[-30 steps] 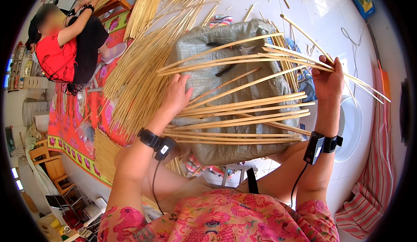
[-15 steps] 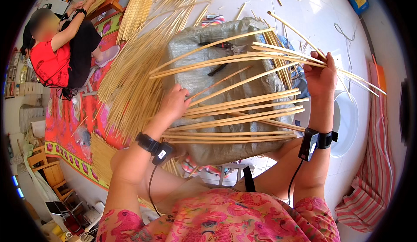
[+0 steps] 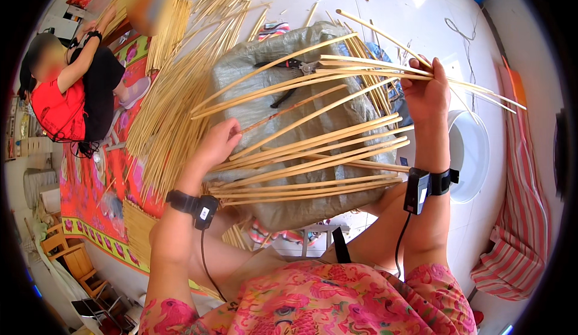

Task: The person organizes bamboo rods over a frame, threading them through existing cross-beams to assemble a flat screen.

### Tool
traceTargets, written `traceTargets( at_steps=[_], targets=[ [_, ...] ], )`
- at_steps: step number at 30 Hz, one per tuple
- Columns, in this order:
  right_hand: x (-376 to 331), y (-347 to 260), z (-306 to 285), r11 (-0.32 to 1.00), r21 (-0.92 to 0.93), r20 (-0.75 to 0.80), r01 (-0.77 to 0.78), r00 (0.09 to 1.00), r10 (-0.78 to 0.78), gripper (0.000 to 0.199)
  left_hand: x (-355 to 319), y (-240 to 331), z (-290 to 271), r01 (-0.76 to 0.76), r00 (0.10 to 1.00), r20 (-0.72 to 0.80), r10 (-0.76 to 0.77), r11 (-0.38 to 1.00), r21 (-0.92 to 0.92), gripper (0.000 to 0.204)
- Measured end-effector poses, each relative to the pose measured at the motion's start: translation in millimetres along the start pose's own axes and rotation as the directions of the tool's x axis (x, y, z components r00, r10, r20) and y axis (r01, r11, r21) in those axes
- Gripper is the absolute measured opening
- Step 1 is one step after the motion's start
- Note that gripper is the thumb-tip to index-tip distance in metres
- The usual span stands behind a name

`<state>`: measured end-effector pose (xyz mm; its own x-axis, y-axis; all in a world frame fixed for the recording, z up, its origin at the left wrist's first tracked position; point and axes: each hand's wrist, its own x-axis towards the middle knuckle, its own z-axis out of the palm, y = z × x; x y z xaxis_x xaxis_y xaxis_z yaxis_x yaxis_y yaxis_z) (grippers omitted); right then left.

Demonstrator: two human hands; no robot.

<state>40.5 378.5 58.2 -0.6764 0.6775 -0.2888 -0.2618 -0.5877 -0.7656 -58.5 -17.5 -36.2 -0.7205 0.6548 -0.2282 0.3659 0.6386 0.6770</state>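
My left hand point(image 3: 218, 143) is closed, thumb and fingers pinched on the end of a thin brown stick point(image 3: 295, 107), darker than the others. The stick slants up and right over a grey-green woven sack point(image 3: 241, 73) spread in front of me. My right hand point(image 3: 428, 97), raised at the right, grips several long pale sticks point(image 3: 367, 73) that fan out leftward and poke out past the hand. More pale sticks point(image 3: 325, 139) lie in groups across the sack, between my hands and my knees. Pruning shears point(image 3: 298, 65) with dark handles rest on the sack, partly under the held sticks.
A large heap of pale sticks point(image 3: 162, 115) covers the red floral mat point(image 3: 90, 184) at left. Another person point(image 3: 66, 88) in red sits at the far left. A pale tub point(image 3: 472, 160) stands right of my right forearm, beside striped cloth point(image 3: 512, 251).
The whole view has shifted, so most things appear further left. More of the brown stick shows beyond my left hand. My right hand keeps its grip on the pale sticks.
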Motion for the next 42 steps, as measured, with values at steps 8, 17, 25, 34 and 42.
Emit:
traceTargets(
  at_steps=[8, 17, 25, 34, 42],
  targets=[
    [-1, 0, 2, 1.0, 0.005, -0.018, -0.003, 1.0, 0.003, 0.033, 16, 16, 19, -0.12, 0.971, -0.212, 0.109, 0.992, -0.041, 0.017],
    [-1, 1, -1, 1.0, 0.004, -0.031, -0.012, 0.999, 0.012, 0.032, 18, 41, 28, -0.194, 0.945, -0.228, 0.235, 0.962, 0.191, 0.018],
    [0, 1, -3, 1.0, -0.024, 0.0, -0.012, 1.0, 0.012, 0.03, 4, 21, 29, -0.109, 0.994, 0.017, 0.109, 0.952, 0.286, 0.013],
    [1, 1, -4, 1.0, -0.03, 0.035, -0.007, 0.999, 0.008, 0.03, 10, 11, 10, 0.034, 0.969, -0.243, 0.053, 0.938, 0.344, 0.011],
    [0, 2, -1, 1.0, -0.021, 0.016, -0.009, 1.0, 0.009, 0.031, 10, 17, 3, -0.011, 0.943, -0.311, 0.118, 0.946, 0.324, 0.018]
  ],
)
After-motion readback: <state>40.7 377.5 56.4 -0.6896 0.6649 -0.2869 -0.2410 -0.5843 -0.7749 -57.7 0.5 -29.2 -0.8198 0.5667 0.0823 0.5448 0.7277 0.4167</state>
